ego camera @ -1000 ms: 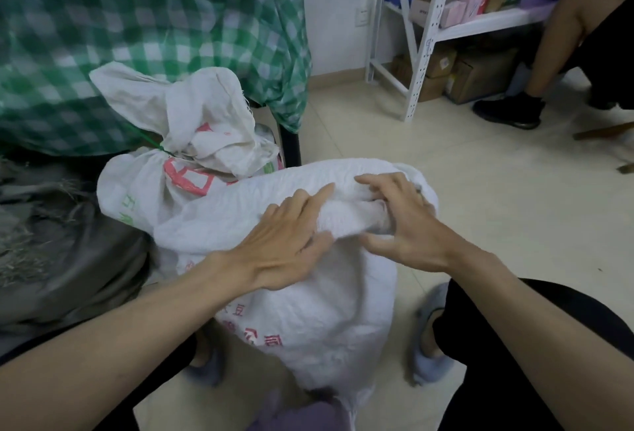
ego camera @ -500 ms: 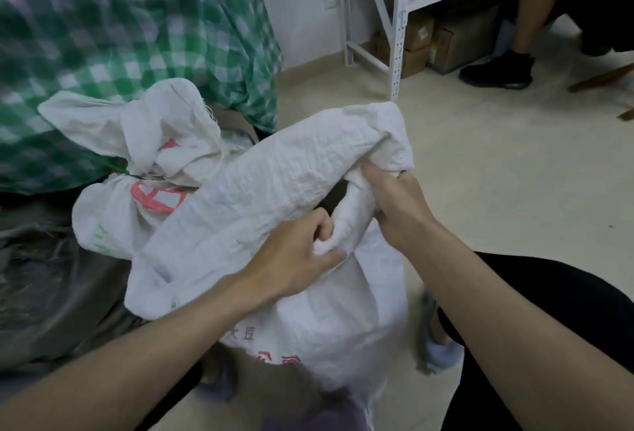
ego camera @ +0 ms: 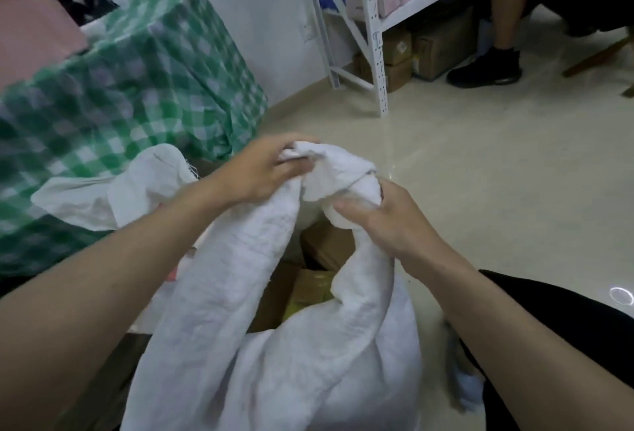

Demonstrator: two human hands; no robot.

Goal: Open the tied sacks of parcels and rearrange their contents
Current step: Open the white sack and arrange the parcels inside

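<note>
fingers (ego camera: 291,165) of the left hand (ego camera: 264,173) curled round a bunched end of the white sack (ego camera: 274,362) at its top; fingers of the right hand (ego camera: 387,218) wrapped round the other gathered strip just right of it. both grips closed on cloth. between the two hands sits the knot (ego camera: 339,173), twisted but looking loose.

sack stands on the floor (ego camera: 480,173) near the person, between the knees. below the knot the mouth gapes, and brown cardboard parcels (ego camera: 326,245) show inside, with a yellowish one lower down.

a second white sack (ego camera: 113,187) lies to the left, behind the left forearm, against something draped in green checked cloth (ego camera: 120,87). far right: a white metal shelf (ego camera: 374,29) with boxes, and another person's leg and black shoe (ego camera: 487,67).

step in hand, by my reading: untying this sack; rearranging not yet begun.

next move probably calls for drawing the left strip back through the loop while the right hand holds the other strip steady, then spreading the mouth wide enough to reach the parcels. woven cloth may catch on itself.
</note>
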